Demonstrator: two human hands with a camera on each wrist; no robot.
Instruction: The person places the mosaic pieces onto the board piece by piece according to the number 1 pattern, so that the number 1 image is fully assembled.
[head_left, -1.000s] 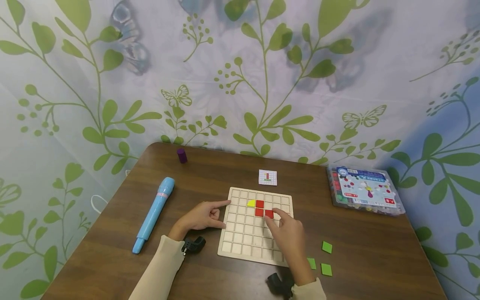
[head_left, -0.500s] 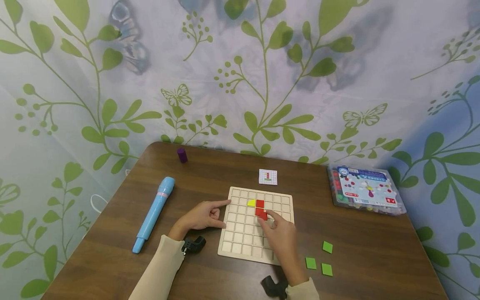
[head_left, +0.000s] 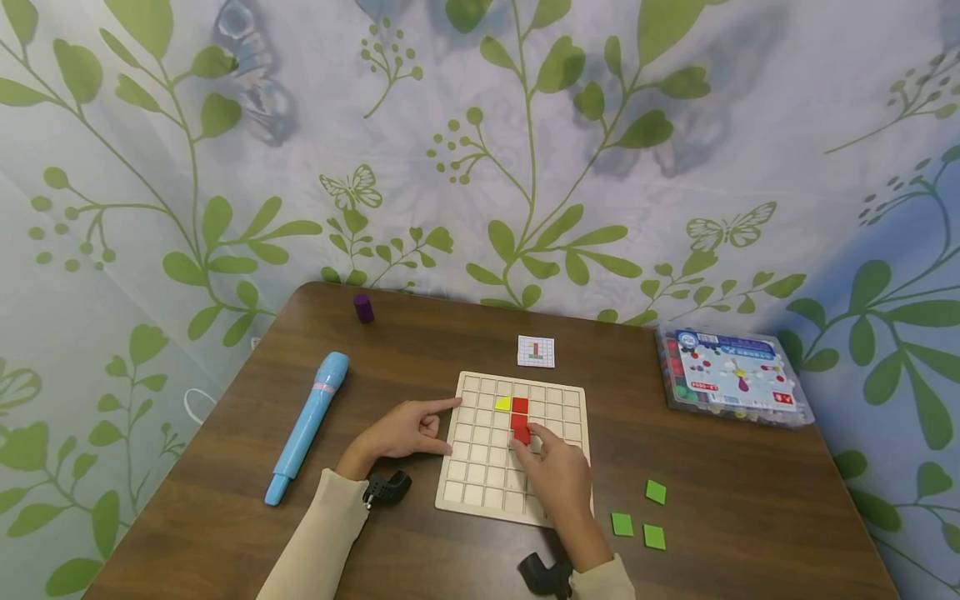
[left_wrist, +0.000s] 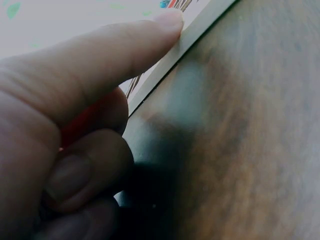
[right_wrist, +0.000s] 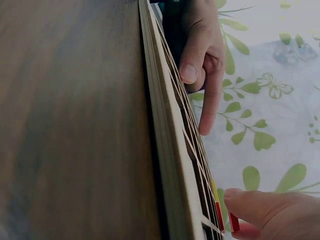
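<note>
Room beyond green tiles point(head_left: 656, 492), box point(head_left: 735, 373) blocking right

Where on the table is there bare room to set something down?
Free: between the purple cylinder and printed card; between the grid board and plastic case. Crowded: around the left hand, right hand and three green tiles.

Board point(head_left: 477, 457) partly hidden by right hand point(head_left: 558, 479), details on card point(head_left: 536, 352) too small to tell

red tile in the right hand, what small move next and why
Probably lower the held red tile onto the board, just below the two placed red tiles: the right wrist view shows it raised, pinched by the right hand, and the card shows a red column.
</note>
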